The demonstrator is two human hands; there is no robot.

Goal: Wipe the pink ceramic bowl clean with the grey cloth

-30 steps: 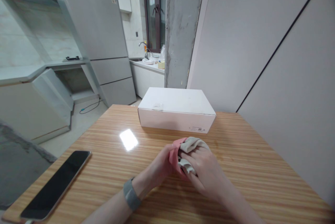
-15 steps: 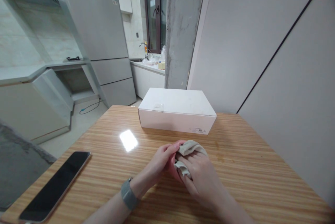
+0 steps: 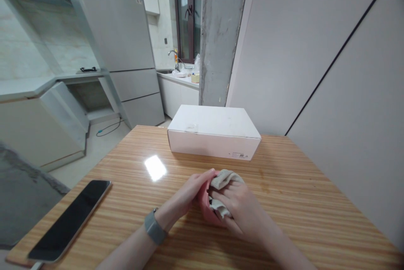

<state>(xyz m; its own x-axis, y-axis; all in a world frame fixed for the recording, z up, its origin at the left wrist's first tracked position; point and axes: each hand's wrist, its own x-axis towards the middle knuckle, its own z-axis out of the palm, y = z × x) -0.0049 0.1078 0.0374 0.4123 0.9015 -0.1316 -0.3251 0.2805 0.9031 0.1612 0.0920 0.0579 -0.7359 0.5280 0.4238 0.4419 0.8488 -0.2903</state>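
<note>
Low over the front middle of the table, my left hand grips a pink, rounded, hollow object by its left side, thumb along its upper edge. Its exact kind is hidden by my hands. My right hand is closed on a light grey cloth, pressing it into the opening of the pink object. Folds of the cloth stick out above and below my right fingers. A grey band is on my left wrist.
A white box stands on the wooden table behind my hands. A black phone with a white cable lies at the left edge. A fridge, a grey pillar and a white wall are beyond.
The pink object has turned and shifted slightly left, so more of its side shows. My right hand and the cloth have moved a little left with it.
</note>
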